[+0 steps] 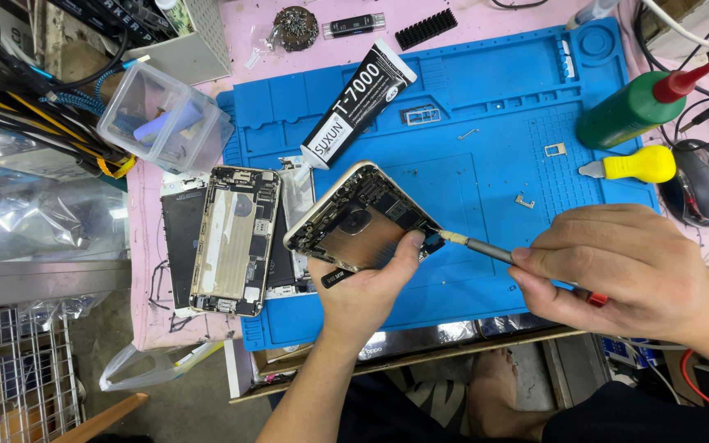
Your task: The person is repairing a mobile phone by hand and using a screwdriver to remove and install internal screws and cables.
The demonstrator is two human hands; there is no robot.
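Left hand: closed on opened phone shell, thumb pressed on its lower right edge, shell tilted, raised over blue mat. Internals face up; bare metal plate visible in centre.
Right hand: closed on screwdriver, pinched between thumb and fingers; red end showing under the palm. Tip at shell's right edge, just beside left thumb; exact contact point not discernible.
Second phone chassis: flat, left of held shell, lying over dark screen panels at mat's left edge.
Black-and-white glue tube: diagonal on mat, nozzle pointing down-left, near shell's top.
Clear plastic box: off mat, upper left.
Green bottle with red nozzle and yellow-handled tool: right side of mat. Mouse beyond them.
Small loose metal parts scattered on mat above right hand.
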